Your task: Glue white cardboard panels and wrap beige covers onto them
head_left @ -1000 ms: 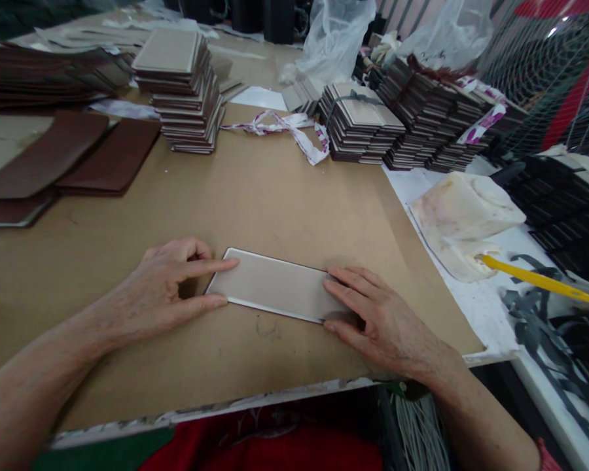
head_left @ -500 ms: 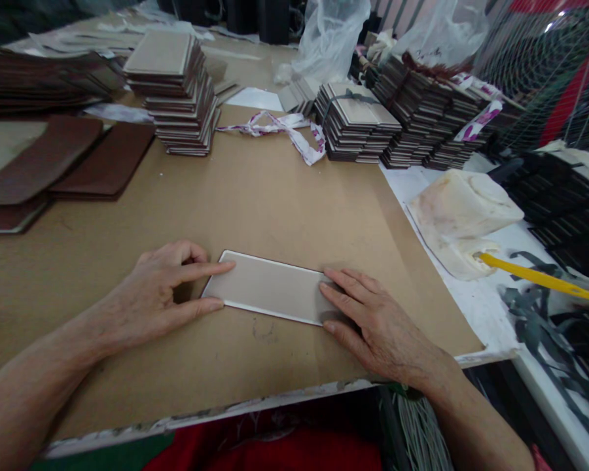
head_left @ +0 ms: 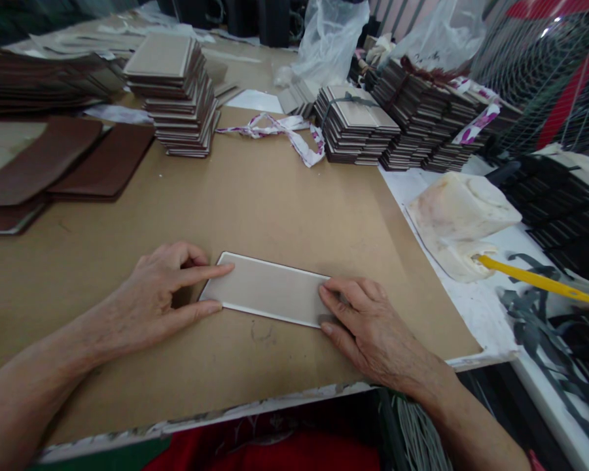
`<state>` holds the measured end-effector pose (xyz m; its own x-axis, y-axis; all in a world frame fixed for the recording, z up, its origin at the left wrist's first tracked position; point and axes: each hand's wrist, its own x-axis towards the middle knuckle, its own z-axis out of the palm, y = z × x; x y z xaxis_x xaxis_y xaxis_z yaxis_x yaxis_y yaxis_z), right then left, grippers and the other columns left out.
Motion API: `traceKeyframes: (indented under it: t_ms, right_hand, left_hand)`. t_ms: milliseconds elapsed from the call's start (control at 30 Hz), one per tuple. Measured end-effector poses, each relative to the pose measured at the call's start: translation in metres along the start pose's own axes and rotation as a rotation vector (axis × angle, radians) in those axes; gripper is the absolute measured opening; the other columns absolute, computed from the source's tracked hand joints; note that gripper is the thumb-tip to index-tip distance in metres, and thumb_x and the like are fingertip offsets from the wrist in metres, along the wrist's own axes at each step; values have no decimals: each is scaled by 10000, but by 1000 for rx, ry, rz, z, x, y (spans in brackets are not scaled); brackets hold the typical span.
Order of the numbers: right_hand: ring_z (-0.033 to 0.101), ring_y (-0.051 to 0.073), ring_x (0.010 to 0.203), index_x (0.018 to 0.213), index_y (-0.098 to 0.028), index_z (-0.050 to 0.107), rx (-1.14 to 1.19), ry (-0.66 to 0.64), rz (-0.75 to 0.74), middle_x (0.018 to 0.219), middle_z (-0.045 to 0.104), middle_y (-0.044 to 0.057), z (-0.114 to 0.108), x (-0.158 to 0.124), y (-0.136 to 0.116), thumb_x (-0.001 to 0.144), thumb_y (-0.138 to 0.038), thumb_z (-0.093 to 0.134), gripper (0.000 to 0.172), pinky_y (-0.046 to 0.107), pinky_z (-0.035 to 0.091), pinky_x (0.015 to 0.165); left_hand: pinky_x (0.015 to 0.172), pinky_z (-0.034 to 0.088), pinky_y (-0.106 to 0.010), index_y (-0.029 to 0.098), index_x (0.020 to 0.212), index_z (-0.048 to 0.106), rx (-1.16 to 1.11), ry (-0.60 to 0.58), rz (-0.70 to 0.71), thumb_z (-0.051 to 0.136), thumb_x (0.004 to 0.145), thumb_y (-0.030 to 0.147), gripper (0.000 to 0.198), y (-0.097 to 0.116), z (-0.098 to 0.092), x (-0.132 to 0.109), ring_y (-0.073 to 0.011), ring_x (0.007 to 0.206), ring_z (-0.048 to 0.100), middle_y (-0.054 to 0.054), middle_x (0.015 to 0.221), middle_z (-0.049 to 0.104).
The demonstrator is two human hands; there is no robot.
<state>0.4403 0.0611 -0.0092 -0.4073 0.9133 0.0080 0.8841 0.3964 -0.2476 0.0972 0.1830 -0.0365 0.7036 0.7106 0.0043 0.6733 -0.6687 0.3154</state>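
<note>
A flat beige panel (head_left: pixel 275 291) with a thin dark edge lies on the brown tabletop, slightly slanted. At its left end, my left hand (head_left: pixel 164 291) has the index finger on the top face and the thumb along the near edge. My right hand (head_left: pixel 363 320) covers the right end, fingers bent over the far corner and thumb at the near edge. That end is partly hidden under the fingers.
A tall stack of similar panels (head_left: pixel 181 124) stands at the back left, near brown sheets (head_left: pixel 103 160). Tied bundles (head_left: pixel 360 134) sit at the back right. A whitish plastic container (head_left: pixel 464 212) with a yellow handle (head_left: pixel 535 278) stands right; a patterned strip (head_left: pixel 294 134) lies behind.
The fingers of my right hand have bent and drawn in at the panel's right end. My left hand and the panel have hardly moved.
</note>
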Motion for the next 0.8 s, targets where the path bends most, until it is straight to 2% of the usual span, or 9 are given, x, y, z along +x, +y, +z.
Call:
traceKeyframes:
  t_ms: [67, 133, 233, 333, 433, 500, 600, 800]
  right_hand:
    - [521, 303, 1126, 1312, -79, 586, -32, -14, -14, 1282, 577, 156, -1, 2, -4, 995, -301, 464, 406, 508, 475, 1008]
    - [523, 301, 1123, 1293, -50, 590, -71, -37, -50, 1248, 585, 173, -4, 3, -8, 1003, -308, 436, 417, 475, 475, 1014]
    - [520, 318, 1136, 1331, -60, 561, -116, -63, -80, 1245, 582, 183, -9, 2, -17, 990, -378, 458, 478, 474, 478, 1007]
    - [516, 344, 1124, 1412, -128, 501, -160, -65, -89, 1280, 552, 198, -9, 1, -26, 958, -513, 497, 595, 489, 505, 937]
    - [529, 353, 1054, 1443, -205, 478, -202, -68, -91, 1197, 571, 192, -6, 5, -32, 918, -628, 510, 675, 486, 525, 831]
    - [538, 340, 997, 1428, -220, 498, -202, -83, -82, 1091, 590, 158, -5, 9, -33, 897, -657, 525, 688, 480, 521, 794]
    - [538, 319, 977, 1395, -193, 530, -186, -91, -57, 1077, 598, 129, -5, 10, -27, 895, -652, 539, 679, 487, 508, 815]
    - [457, 336, 1246, 1394, -130, 524, -173, -20, -30, 1389, 545, 137, -2, -16, -5, 964, -582, 476, 625, 526, 416, 1020]
  left_hand:
    - [1022, 363, -460, 373, 1384, 539, 42, 37, 43, 581, 907, 476, 490, 6, -2, -1, -299, 1201, 456, -68, 1285, 512]
    - [1069, 322, -520, 327, 1378, 551, 107, 62, 100, 547, 919, 451, 475, 15, -6, 1, -344, 1283, 415, -90, 1361, 506]
    - [1092, 281, -571, 215, 1303, 608, 231, 38, 170, 489, 943, 447, 444, 35, -14, 7, -369, 1284, 445, -127, 1307, 597]
    - [1145, 202, -600, 138, 1214, 655, 332, 12, 262, 474, 926, 595, 570, 54, -17, 14, -380, 1229, 509, -187, 1223, 641]
    - [1145, 148, -667, 185, 1277, 634, 416, 31, 325, 486, 773, 828, 830, 69, -14, 18, -418, 1192, 532, -196, 1141, 657]
    - [1133, 152, -694, 233, 1330, 601, 455, 39, 317, 505, 695, 885, 915, 74, -10, 19, -419, 1169, 548, -167, 1073, 671]
    - [1132, 146, -707, 208, 1315, 600, 460, 47, 299, 547, 708, 852, 887, 73, -7, 19, -399, 1172, 558, -147, 1067, 673]
    - [1153, 61, -711, 138, 1276, 583, 394, 98, 311, 547, 847, 714, 719, 48, -1, 5, -396, 1276, 517, -191, 1270, 631]
